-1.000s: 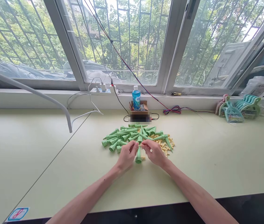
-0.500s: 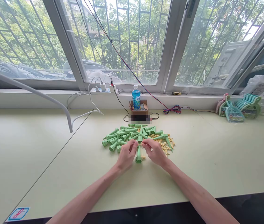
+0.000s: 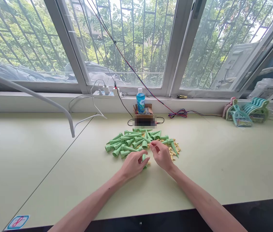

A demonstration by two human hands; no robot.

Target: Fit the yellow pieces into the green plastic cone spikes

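My L hand (image 3: 131, 164) curves over the near green cone (image 3: 143, 157) on the tabletop (image 3: 206, 167), thumb & finger apart; can't tell if gripping. My R hand (image 3: 161, 156) has fingertips pressed tog., contents unclear, btwn piled cones (image 3: 126, 142) & yellow pegs (image 3: 172, 152).

2 bare hands were visible: left hand (image 3: 133, 165) and right hand (image 3: 162, 157). 2 slender forearms, left forearm (image 3: 91, 203) and right forearm (image 3: 198, 191), were bare and tapered towards bare wrists. Left forearm showed 1 tiny spot (image 3: 109, 188). Fingernail detail too small to resolve.
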